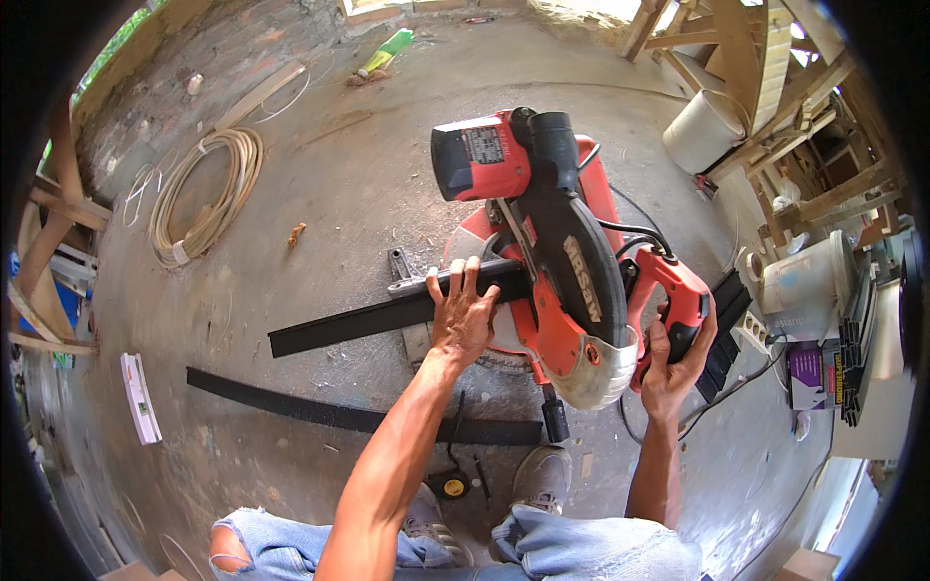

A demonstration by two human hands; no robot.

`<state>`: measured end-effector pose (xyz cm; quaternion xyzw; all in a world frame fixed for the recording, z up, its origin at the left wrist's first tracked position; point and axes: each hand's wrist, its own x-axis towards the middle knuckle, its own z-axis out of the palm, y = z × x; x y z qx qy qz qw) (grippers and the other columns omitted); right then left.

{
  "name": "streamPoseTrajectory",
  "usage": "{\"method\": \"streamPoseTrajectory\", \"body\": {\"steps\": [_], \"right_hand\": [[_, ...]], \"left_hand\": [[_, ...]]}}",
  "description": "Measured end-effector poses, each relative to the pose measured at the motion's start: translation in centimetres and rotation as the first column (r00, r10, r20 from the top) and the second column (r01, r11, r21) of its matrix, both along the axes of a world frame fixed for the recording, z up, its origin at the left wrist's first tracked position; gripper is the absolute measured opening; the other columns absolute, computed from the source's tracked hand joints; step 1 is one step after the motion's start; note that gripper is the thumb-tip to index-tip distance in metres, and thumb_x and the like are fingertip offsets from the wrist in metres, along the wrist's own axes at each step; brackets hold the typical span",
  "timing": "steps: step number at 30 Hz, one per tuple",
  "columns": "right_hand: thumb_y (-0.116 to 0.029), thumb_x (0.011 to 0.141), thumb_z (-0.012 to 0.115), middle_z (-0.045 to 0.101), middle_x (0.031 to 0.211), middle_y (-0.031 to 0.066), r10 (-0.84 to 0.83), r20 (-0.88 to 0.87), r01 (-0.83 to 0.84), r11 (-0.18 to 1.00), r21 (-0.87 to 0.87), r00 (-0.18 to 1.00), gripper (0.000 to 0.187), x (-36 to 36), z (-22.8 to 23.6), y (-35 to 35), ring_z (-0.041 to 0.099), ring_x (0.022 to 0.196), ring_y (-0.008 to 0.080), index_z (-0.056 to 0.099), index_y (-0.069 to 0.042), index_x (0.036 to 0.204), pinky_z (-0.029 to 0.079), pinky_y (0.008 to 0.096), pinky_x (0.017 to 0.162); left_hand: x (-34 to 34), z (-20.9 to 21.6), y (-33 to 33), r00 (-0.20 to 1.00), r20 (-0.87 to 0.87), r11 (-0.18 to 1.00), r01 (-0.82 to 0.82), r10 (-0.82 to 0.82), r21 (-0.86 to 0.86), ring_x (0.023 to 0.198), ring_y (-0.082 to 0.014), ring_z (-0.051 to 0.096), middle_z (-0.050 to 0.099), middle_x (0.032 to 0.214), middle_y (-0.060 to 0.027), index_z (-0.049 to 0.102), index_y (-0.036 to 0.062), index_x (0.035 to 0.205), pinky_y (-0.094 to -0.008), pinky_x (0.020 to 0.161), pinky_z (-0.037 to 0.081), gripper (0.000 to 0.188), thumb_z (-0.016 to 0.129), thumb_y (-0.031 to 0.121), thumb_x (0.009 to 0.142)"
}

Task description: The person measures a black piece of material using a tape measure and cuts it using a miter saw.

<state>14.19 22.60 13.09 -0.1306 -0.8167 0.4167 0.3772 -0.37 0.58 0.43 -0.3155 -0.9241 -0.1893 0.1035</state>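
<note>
We note first the red-and-black saw (581, 271), on the floor before the person; it is our landmark. A black strip (349, 322) lies on the saw's left side, long axis running left to right, its right end passing under the saw's head. The left hand is directly on it and much the nearer; the right hand is across the saw, on its right. A second black strip (358, 414) lies on the floor, on the saw's near side and to its left.

Containers: a white pail (705, 133) beyond the saw to its right; a pale pail (809, 288) right of it, with a purple box (807, 376) just beside. We cannot make out any contents.

Hands: left hand (465, 315) clamped over the strip, fingers bent toward its far edge; right hand (673, 368) wrapped round the saw's handle (690, 300). Smallest: a tape measure (453, 486), near side of the saw.
</note>
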Motion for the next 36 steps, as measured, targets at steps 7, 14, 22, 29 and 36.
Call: {"method": "streamPoseTrajectory", "body": {"steps": [7, 14, 22, 29, 36], "right_hand": [[-0.014, 0.099, 0.061, 0.060, 0.109, 0.0069, 0.070, -0.062, -0.082, 0.972, -0.218, 0.996, 0.045, 0.3, -0.4, 0.3, 0.057, 0.084, 0.0098, 0.043, -0.003, 0.139, 0.048, 0.0242, 0.074], [-0.019, 0.101, 0.060, 0.062, 0.098, 0.0046, 0.061, 0.081, -0.044, 0.979, -0.199, 0.995, 0.031, -0.6, 2.3, 0.6, 0.057, 0.079, 0.0097, 0.048, -0.003, 0.125, 0.047, 0.0249, 0.072], [-0.024, 0.103, 0.058, 0.057, 0.079, 0.0014, 0.033, 0.125, -0.021, 0.996, -0.090, 0.992, 0.030, -2.7, 5.7, 0.3, 0.051, 0.067, 0.0081, 0.051, -0.003, 0.122, 0.043, 0.0242, 0.062], [-0.024, 0.103, 0.059, 0.057, 0.080, 0.0016, 0.047, 0.103, -0.037, 0.995, -0.095, 0.994, 0.029, -2.0, 4.5, 0.3, 0.052, 0.068, 0.0079, 0.050, -0.002, 0.119, 0.043, 0.0244, 0.062], [-0.022, 0.104, 0.056, 0.063, 0.090, 0.0043, 0.067, 0.093, -0.056, 0.992, -0.116, 0.993, 0.028, -1.7, 3.7, 0.5, 0.055, 0.072, 0.0085, 0.050, -0.002, 0.123, 0.046, 0.0239, 0.066]], "left_hand": [[0.1, 0.3, 0.1, 1.000, 0.000, 0.999, 0.003, -0.003, 0.049, 0.135, -0.0331, 0.035, 0.041, 0.139, -0.0142, 0.073, 0.0167, 0.102, -0.0659, 0.104, 0.020, 0.030, 0.077, 0.019, 0.073], [0.1, 0.1, 0.2, 1.000, 0.008, 0.998, -0.008, 0.007, 0.056, 0.133, -0.0335, 0.035, 0.042, 0.134, -0.0137, 0.073, 0.0153, 0.102, -0.0672, 0.103, 0.022, 0.030, 0.076, 0.016, 0.072], [0.1, 0.0, 0.3, 1.000, -0.003, 0.999, -0.023, 0.023, 0.044, 0.133, -0.0328, 0.034, 0.041, 0.134, -0.0131, 0.073, 0.0163, 0.102, -0.0681, 0.102, 0.023, 0.022, 0.075, 0.024, 0.081], [0.2, 0.2, 0.3, 0.999, 0.020, 0.999, -0.029, 0.029, 0.040, 0.133, -0.0326, 0.034, 0.043, 0.134, -0.0132, 0.073, 0.0154, 0.099, -0.0656, 0.104, 0.022, 0.019, 0.074, 0.024, 0.081], [0.1, 0.2, 0.2, 0.999, 0.000, 0.999, -0.034, 0.034, 0.037, 0.132, -0.0327, 0.035, 0.043, 0.132, -0.0128, 0.073, 0.0150, 0.101, -0.0665, 0.102, 0.023, 0.025, 0.076, 0.022, 0.077]]}}
